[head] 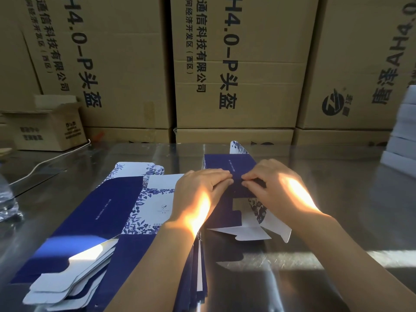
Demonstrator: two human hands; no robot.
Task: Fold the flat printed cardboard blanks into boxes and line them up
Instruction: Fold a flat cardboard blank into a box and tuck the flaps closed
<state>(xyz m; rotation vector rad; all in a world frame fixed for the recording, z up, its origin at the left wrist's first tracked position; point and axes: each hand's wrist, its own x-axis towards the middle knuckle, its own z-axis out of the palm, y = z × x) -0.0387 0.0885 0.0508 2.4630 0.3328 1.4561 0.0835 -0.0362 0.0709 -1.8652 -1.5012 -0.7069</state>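
Note:
A navy and white printed blank (pixel 234 208) stands partly opened into a box shape at the middle of the table, its white end flaps loose toward me and one flap sticking up at the far end. My left hand (pixel 200 188) and my right hand (pixel 274 188) both pinch its upper navy panel, fingertips almost meeting. To the left lies a stack of flat blanks (pixel 94 224), navy with a white floral panel, fanned out toward the near edge.
The table (pixel 326 221) has a glossy reflective top. Large brown cartons (pixel 236 64) wall off the back. A small open carton (pixel 47 127) sits back left, a white cable (pixel 45 161) and a plastic bottle (pixel 6 199) at left, stacked white boxes (pixel 403 131) at right.

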